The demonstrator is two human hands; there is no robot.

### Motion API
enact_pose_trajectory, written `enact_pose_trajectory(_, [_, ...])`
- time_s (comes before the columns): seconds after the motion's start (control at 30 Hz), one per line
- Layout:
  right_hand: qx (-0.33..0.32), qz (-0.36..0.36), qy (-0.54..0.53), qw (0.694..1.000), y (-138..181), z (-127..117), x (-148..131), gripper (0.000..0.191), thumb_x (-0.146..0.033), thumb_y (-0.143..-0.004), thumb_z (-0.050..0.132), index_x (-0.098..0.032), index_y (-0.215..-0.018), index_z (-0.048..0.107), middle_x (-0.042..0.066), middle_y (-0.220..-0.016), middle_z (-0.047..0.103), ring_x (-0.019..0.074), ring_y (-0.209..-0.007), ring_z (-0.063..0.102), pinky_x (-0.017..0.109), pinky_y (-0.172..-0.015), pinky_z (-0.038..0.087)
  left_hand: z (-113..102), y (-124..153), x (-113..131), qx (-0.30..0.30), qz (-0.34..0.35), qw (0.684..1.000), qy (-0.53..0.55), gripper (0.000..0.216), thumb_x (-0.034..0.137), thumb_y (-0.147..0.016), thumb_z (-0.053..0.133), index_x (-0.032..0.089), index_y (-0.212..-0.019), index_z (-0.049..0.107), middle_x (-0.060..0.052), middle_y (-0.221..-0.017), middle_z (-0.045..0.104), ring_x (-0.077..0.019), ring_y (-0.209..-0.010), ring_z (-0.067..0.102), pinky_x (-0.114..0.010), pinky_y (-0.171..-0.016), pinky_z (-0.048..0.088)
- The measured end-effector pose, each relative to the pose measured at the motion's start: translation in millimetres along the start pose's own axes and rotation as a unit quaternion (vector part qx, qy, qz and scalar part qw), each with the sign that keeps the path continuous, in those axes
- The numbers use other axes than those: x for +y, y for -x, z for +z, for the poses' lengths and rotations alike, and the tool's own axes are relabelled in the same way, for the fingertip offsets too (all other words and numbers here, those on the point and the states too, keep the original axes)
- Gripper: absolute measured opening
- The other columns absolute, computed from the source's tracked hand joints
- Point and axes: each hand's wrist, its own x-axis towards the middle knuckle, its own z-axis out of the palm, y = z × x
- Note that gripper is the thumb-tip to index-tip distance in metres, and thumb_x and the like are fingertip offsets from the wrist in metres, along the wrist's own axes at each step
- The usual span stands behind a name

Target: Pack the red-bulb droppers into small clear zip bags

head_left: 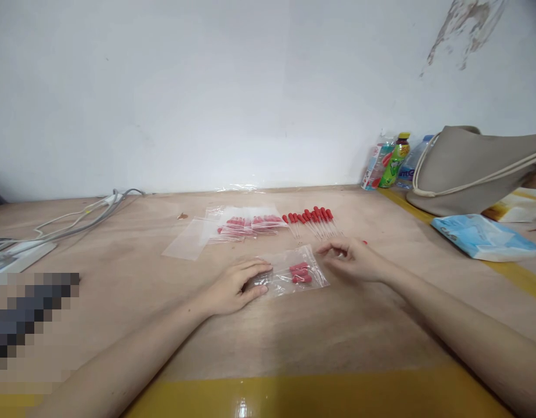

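A small clear plastic bag (289, 276) with a few red-tipped pieces inside lies flat on the wooden table (294, 331). My left hand (235, 285) rests on the bag's left end, fingers stretched flat along it. My right hand (352, 259) sits at the bag's right corner, its fingers curled together close to the plastic. Just beyond lies a row of loose red-headed pins (313, 220). Left of them are more clear bags (233, 227) with red pins inside.
Three drink bottles (392, 159) stand against the wall at back right, next to a beige bag (472, 165). A blue tissue pack (483, 237) lies near the right edge. Grey cables (82, 217) and a white device (15, 255) lie at far left.
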Motion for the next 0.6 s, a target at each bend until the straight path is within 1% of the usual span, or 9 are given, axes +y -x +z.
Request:
enact_pose_trajectory(0.1, [-0.034, 0.009, 0.135, 0.99, 5, -40, 17, 0.02, -0.03, -0.07, 0.059, -0.018, -0.084, 0.065, 0.007, -0.087, 0.064, 0.0206, -0.082, 0.058, 0.031, -0.07, 0.045, 0, 0, -1, 0.001, -0.008, 1.0, -0.001, 0.038, 0.033, -0.088, 0.052, 0.022, -0.124, 0.052, -0.008, -0.125, 0.055, -0.0224, -0.118, 0.048, -0.042, -0.1, 0.04])
enact_pose_trajectory(0.13, [-0.032, 0.023, 0.166, 0.985, 7, -51, 25, 0.021, -0.031, -0.069, 0.06, -0.017, -0.083, 0.065, 0.008, -0.086, 0.063, 0.0214, -0.082, 0.057, 0.032, -0.071, 0.044, 1, 0, -1, 0.0, -0.01, 1.0, 0.0, 0.038, 0.032, -0.088, 0.052, 0.022, -0.124, 0.053, -0.008, -0.126, 0.055, -0.0225, -0.119, 0.048, -0.042, -0.1, 0.04])
enact_pose_trajectory(0.23, [-0.056, 0.066, 0.198, 0.976, 10, -70, 51, 0.026, -0.037, -0.065, 0.065, -0.018, -0.083, 0.065, 0.008, -0.089, 0.061, 0.0223, -0.084, 0.056, 0.033, -0.073, 0.043, 2, 0, -3, 0.001, -0.008, 1.0, 0.01, 0.037, 0.032, -0.087, 0.053, 0.024, -0.123, 0.054, -0.007, -0.127, 0.054, -0.0228, -0.12, 0.048, -0.042, -0.1, 0.041])
enact_pose_trajectory(0.3, [-0.086, 0.074, 0.181, 0.977, 11, -72, 62, 0.026, -0.04, -0.067, 0.062, -0.018, -0.082, 0.064, 0.007, -0.088, 0.061, 0.0211, -0.081, 0.055, 0.032, -0.071, 0.042, 3, 1, -5, 0.002, -0.006, 1.0, 0.017, 0.037, 0.032, -0.087, 0.053, 0.025, -0.123, 0.054, -0.006, -0.128, 0.054, -0.0228, -0.12, 0.048, -0.043, -0.1, 0.04])
enact_pose_trajectory(0.37, [-0.104, 0.058, 0.161, 0.98, 10, -69, 65, 0.025, -0.041, -0.071, 0.058, -0.018, -0.078, 0.062, 0.007, -0.084, 0.061, 0.0201, -0.079, 0.054, 0.031, -0.069, 0.042, 3, 1, -7, 0.002, -0.006, 1.0, 0.022, 0.036, 0.032, -0.087, 0.054, 0.025, -0.123, 0.055, -0.006, -0.128, 0.054, -0.0227, -0.121, 0.047, -0.043, -0.101, 0.04])
enact_pose_trajectory(0.5, [-0.108, 0.035, 0.13, 0.985, 9, -60, 50, 0.026, -0.042, -0.077, 0.05, -0.018, -0.077, 0.06, 0.005, -0.078, 0.062, 0.0174, -0.072, 0.053, 0.028, -0.063, 0.039, 3, 0, -7, -0.001, -0.012, 0.999, 0.03, 0.036, 0.032, -0.087, 0.054, 0.025, -0.122, 0.055, -0.006, -0.128, 0.053, -0.0223, -0.122, 0.047, -0.043, -0.102, 0.039])
enact_pose_trajectory(0.6, [-0.098, 0.023, 0.132, 0.986, 9, -56, 36, 0.023, -0.039, -0.079, 0.05, -0.018, -0.077, 0.059, 0.004, -0.075, 0.061, 0.0156, -0.066, 0.051, 0.027, -0.06, 0.037, 2, 0, -6, -0.001, -0.014, 0.999, 0.038, 0.036, 0.031, -0.087, 0.054, 0.025, -0.122, 0.055, -0.006, -0.129, 0.053, -0.0226, -0.122, 0.047, -0.044, -0.102, 0.039])
